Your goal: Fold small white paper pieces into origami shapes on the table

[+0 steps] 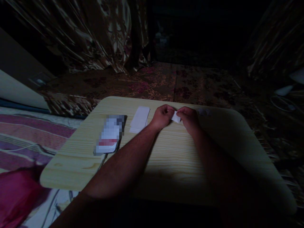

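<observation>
1 head-worn camera looks forward and down, close over the wooden table (pixel 166 164).

No text could be read: the flat object (pixel 109 134) on the table (pixel 180 158) was blurred over (only a red band showed), and the small paper (pixel 176 117) looked blank.

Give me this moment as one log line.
left hand: pinching small white paper | right hand: pinching same paper | white strip: flat on table, left of hands
</observation>
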Motion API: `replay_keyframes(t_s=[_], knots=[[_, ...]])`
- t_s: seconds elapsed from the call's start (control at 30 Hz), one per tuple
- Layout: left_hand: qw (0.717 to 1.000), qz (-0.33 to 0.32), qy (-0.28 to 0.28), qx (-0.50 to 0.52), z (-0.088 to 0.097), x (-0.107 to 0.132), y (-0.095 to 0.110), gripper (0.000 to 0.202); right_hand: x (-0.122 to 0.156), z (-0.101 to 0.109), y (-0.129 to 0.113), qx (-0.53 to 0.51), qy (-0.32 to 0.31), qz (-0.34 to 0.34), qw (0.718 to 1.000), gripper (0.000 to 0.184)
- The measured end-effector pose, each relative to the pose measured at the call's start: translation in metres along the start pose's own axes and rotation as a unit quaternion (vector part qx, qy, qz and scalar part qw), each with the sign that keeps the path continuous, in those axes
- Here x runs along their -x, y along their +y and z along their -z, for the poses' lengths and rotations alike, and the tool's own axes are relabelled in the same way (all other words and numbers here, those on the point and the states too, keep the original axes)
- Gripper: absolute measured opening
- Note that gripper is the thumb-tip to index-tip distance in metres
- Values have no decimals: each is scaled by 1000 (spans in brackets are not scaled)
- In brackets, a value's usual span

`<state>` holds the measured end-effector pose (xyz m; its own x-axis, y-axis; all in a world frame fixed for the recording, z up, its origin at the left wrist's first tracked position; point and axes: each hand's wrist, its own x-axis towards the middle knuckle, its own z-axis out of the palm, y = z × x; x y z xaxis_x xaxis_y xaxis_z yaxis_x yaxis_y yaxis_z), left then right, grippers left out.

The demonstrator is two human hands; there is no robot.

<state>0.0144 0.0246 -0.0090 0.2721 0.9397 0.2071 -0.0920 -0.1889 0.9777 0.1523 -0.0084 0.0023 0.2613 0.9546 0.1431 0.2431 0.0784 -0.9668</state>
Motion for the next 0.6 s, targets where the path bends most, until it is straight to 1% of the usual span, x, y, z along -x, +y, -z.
replay_keyframes(t_s=[0.13, 0.37, 0.6], knots=[[1000, -1, -4, -4, 0, 0, -1, 24, 0, 0, 1, -8, 0, 3, 1000, 12], [1000, 3, 10, 8, 1, -1, -1, 25, 3, 1, -8, 6, -10, -16, 1000, 15], [1000, 9, 9, 7, 0, 0, 2, 25, 2, 1, -6, 4, -28, -9, 1000, 9]])
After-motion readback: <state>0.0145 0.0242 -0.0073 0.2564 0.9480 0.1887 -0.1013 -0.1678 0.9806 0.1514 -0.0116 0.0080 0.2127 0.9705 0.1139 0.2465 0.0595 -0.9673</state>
